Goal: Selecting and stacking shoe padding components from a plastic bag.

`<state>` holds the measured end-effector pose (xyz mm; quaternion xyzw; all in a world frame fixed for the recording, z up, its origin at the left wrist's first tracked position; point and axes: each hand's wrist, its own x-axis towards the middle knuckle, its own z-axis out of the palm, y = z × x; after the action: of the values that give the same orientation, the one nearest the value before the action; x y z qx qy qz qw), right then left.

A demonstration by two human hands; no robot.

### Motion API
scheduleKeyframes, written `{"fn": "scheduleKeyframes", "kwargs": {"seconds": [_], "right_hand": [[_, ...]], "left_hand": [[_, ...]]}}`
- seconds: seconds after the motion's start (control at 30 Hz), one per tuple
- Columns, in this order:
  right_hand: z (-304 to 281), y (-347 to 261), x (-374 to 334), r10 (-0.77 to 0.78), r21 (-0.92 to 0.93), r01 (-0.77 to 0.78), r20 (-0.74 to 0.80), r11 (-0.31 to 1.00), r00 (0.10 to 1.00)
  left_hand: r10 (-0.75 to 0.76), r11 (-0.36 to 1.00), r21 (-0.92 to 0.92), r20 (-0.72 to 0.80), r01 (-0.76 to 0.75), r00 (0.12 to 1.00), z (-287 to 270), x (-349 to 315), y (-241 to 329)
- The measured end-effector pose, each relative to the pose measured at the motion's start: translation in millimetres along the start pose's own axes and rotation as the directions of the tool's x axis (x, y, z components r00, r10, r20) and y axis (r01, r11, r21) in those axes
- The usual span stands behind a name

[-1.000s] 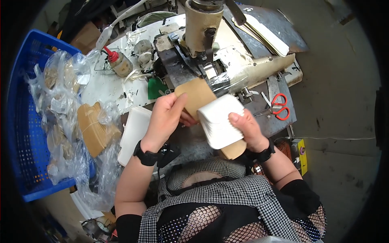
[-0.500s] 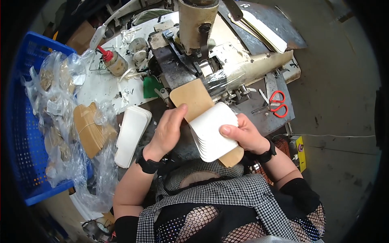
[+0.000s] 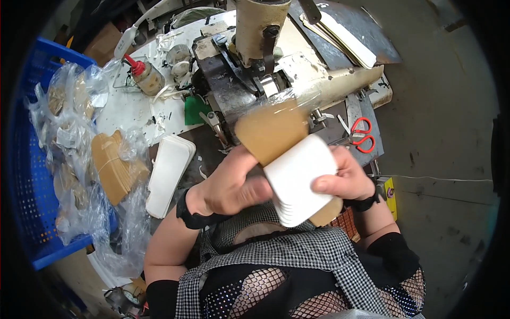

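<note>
My right hand (image 3: 348, 178) grips a fanned stack of white round-ended pieces (image 3: 302, 173), its thumb lying on top. Tan round-ended pieces (image 3: 273, 130) lie against the stack and stick out past both ends. At the tan pieces' left edge is my left hand (image 3: 228, 183); its thumb is blurred and lifted off, while its other fingers are partly hidden behind them. Another white stack (image 3: 170, 175) rests on the table to the left. Beside that, a tied bundle of tan pieces (image 3: 112, 166) lies among clear plastic bags (image 3: 69, 141).
A machine with a thick upright column (image 3: 260, 32) stands just beyond my hands. Red-handled scissors (image 3: 363, 135) lie to the right. At the left are a blue crate (image 3: 32, 212) and a red-capped bottle (image 3: 147, 80). Long pale strips (image 3: 345, 45) lie at the back right.
Both hands and the pieces have shifted right and toward me. My left thumb has come off the tan pieces, which now tilt up, blurred, over the machine's front.
</note>
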<state>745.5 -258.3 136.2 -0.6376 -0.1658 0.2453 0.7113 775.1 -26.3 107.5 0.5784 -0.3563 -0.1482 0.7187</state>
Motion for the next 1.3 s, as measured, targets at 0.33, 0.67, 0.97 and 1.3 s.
{"fn": "scheduleKeyframes", "kwargs": {"seconds": [0.33,0.67,0.97,1.3], "right_hand": [[1,22,27,0.257,0.340,-0.186,-0.175,0.922,0.950],[0,-3,6,0.075,0.006,-0.075,0.073,0.997,0.995],[-2,21,26,0.260,0.357,-0.214,-0.086,0.910,0.962],[-7,-15,3,0.096,0.040,-0.097,0.015,0.994,0.995]], "left_hand": [[-0.638,0.769,-0.437,-0.477,0.467,0.604,-17,-11,-46],[-0.114,0.991,-0.075,-0.027,0.112,0.993,-3,-12,-3],[-0.551,0.830,-0.256,-0.514,0.495,0.658,-11,-4,-31],[0.042,0.985,0.171,-0.035,-0.035,0.999,-4,-5,6]]}}
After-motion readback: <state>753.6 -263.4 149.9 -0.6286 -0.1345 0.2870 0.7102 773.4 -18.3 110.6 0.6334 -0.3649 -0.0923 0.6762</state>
